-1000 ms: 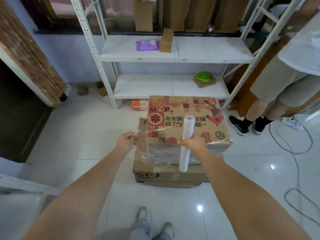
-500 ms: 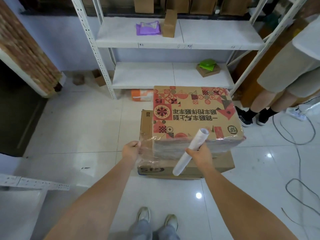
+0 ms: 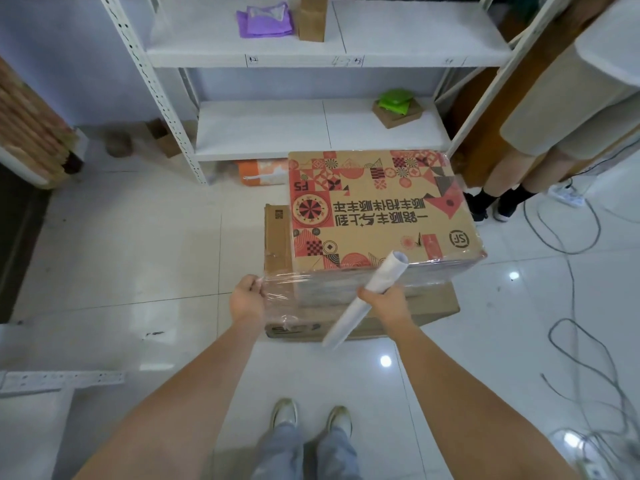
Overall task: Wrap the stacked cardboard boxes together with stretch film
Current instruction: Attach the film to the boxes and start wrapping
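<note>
Two cardboard boxes are stacked on the tiled floor: a patterned red-and-brown top box [image 3: 377, 209] sits on a plain brown bottom box [image 3: 277, 233]. Clear stretch film [image 3: 322, 289] spans the near side of the stack. My left hand [image 3: 247, 299] pinches the film's loose end at the stack's near left corner. My right hand [image 3: 384, 301] grips the white film roll [image 3: 367, 299], which tilts up to the right in front of the top box.
A white metal shelf rack [image 3: 311, 129] stands behind the boxes with a green item [image 3: 394, 102], a purple bag [image 3: 265, 19] and a small carton [image 3: 311, 17]. A person's legs [image 3: 512, 181] stand at the right. Cables [image 3: 581, 341] trail over the floor at right.
The roll in my right hand has tilted from upright to leaning up-right. The view has shifted, so the stack sits further right. My left hand still pinches the film's end.
</note>
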The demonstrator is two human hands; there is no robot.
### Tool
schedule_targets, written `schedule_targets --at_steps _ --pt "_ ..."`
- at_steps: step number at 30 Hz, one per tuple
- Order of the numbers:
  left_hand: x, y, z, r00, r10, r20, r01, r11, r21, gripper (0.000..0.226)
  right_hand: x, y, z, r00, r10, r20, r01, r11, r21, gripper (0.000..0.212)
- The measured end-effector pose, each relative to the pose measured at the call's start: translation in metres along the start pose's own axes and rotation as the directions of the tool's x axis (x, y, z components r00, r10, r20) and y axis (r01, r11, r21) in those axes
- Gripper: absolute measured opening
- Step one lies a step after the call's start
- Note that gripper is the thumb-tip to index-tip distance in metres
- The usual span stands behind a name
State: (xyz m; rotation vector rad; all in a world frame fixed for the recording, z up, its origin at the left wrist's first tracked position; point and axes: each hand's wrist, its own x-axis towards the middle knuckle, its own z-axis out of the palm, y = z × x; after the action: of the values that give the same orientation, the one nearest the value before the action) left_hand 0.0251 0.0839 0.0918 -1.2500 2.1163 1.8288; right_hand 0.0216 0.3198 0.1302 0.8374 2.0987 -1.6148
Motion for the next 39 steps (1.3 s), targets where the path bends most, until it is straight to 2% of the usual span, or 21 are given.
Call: schedule_targets --at_steps 2,3,6,8,9,11,13,15,17,21,25,28,31,35,39 --pt "-0.005 0.009 -0.007 0.994 0.104 0.022 -0.106 0.984 0.145 0.033 -0.003 0.003 -0.006 0.99 0.0 0.142 -0.001 1.0 0.002 0.022" --pt "-0.009 0.013 -0.012 0.983 0.173 0.068 -0.185 0.948 0.258 0.029 -0.003 0.007 -0.008 0.987 0.001 0.161 0.004 1.0 -0.026 0.024" --pt "-0.027 0.02 -0.02 0.932 0.266 0.247 -0.361 0.757 0.545 0.027 -0.004 0.008 -0.012 1.0 -0.01 0.028 0.012 0.998 -0.059 0.024" --pt "-0.038 0.024 -0.019 0.921 0.273 0.279 -0.388 0.715 0.581 0.032 -0.004 0.007 -0.015 0.999 -0.008 -0.039 0.006 0.998 -0.065 0.023" --pt "-0.038 0.024 -0.019 0.921 0.272 0.277 -0.387 0.706 0.593 0.032 -0.005 0.006 -0.017 1.0 0.018 -0.012 -0.019 0.999 -0.031 0.024" --pt "-0.034 0.029 -0.022 0.91 0.269 0.315 -0.412 0.674 0.614 0.034 -0.007 0.004 -0.026 0.987 0.096 0.131 -0.102 0.994 0.036 0.024" --pt "-0.029 0.038 -0.031 0.897 0.272 0.348 -0.438 0.653 0.618 0.031 -0.01 0.004 -0.039 0.952 0.135 0.275 -0.133 0.991 -0.029 0.02" --pt "-0.03 0.049 -0.038 0.869 0.287 0.404 -0.48 0.688 0.544 0.029 -0.013 0.007 -0.052 0.936 0.134 0.325 -0.094 0.986 -0.138 0.019" --pt "-0.038 0.057 -0.041 0.84 0.302 0.45 -0.514 0.71 0.482 0.027 -0.016 0.011 -0.057 0.927 0.138 0.348 -0.091 0.985 -0.148 0.018" --pt "-0.023 0.042 -0.043 0.863 0.298 0.409 -0.485 0.718 0.5 0.024 -0.018 0.028 -0.05 0.956 0.082 0.282 -0.07 0.996 -0.053 0.017" --pt "-0.002 0.033 -0.04 0.899 0.282 0.335 -0.399 0.842 0.363 0.031 -0.015 0.035 -0.04 0.986 -0.033 0.166 0.022 0.997 0.07 0.029" --pt "-0.003 0.034 -0.036 0.899 0.272 0.342 -0.372 0.888 0.271 0.032 -0.012 0.03 -0.041 0.991 -0.003 0.13 -0.014 0.992 0.128 0.025" --pt "-0.002 0.031 -0.028 0.901 0.256 0.35 -0.341 0.917 0.206 0.027 -0.002 0.028 -0.049 0.987 0.029 0.155 -0.042 0.996 0.077 0.023" --pt "0.01 0.016 -0.02 0.904 0.211 0.371 -0.278 0.951 0.138 0.024 0.012 0.031 -0.054 0.993 0.055 0.102 -0.042 0.991 -0.126 0.03" --pt "0.026 0.0 -0.015 0.925 0.149 0.349 -0.227 0.955 0.193 0.021 0.019 0.036 -0.044 1.0 -0.002 0.003 0.003 0.995 -0.098 0.033"
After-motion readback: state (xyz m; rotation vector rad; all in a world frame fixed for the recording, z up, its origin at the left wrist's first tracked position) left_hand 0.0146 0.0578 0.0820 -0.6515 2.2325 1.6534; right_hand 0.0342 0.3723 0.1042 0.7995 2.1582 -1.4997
